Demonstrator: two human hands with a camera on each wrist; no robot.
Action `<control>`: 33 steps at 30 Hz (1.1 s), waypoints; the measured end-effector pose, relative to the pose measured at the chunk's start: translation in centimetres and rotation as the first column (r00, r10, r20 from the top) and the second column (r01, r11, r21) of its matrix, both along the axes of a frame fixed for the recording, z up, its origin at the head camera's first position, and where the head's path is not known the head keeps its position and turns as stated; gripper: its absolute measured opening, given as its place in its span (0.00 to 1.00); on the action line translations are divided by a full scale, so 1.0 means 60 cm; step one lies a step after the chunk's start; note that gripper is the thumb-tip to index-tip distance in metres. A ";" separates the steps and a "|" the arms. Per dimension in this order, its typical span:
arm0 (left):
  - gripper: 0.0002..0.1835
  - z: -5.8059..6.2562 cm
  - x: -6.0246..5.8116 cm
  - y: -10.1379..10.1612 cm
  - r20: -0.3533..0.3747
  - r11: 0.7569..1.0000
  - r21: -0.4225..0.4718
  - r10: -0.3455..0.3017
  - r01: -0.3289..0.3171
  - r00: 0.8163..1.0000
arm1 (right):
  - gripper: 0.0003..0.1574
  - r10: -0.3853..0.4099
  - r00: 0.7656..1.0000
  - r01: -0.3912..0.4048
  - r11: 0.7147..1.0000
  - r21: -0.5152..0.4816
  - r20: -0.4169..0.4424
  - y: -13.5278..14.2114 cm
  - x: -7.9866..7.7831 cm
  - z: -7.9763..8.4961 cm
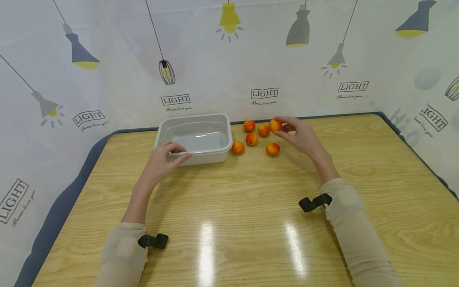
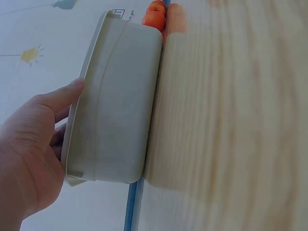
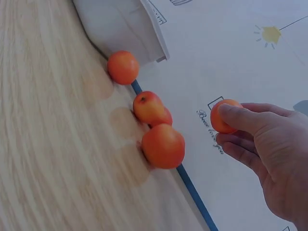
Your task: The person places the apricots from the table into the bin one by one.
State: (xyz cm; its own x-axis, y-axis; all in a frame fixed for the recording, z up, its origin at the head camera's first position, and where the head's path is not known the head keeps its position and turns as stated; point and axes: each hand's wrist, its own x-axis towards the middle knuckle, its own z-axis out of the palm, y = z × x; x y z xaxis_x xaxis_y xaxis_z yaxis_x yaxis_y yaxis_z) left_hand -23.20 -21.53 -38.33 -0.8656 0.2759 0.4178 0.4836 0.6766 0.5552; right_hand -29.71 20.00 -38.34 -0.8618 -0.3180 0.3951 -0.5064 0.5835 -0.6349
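Observation:
My left hand pinches the near left rim of a pale grey plastic tub, thumb outside and fingers over the edge. The tub stands upright, and its visible inside floor is bare. To its right, my right hand holds a small round orange-red fruit between thumb and fingertips. In the right wrist view this held fruit is up off the table. Several like fruits lie on the table, among them one fruit beside the tub's right wall and another fruit nearer me.
The wooden table has a dark blue edge at the back. Behind it hangs a white backdrop printed with lamps. Each sleeve carries a black wrist camera, such as the right camera.

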 end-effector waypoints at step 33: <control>0.10 -0.001 0.001 0.010 -0.015 0.998 0.056 0.009 -0.008 1.000 | 0.27 0.131 0.977 -0.167 0.960 -0.223 -0.166 -0.110 0.020 0.053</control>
State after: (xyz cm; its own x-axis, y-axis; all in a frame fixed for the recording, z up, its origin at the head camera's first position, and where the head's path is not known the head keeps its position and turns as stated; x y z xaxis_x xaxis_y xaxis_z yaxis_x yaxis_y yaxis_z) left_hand -23.14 -20.94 -38.38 -0.8613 0.2445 0.4453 0.4866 0.6491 0.5847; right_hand -28.53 13.39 -35.16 -0.7378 -0.3215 0.5936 -0.6750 0.3378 -0.6560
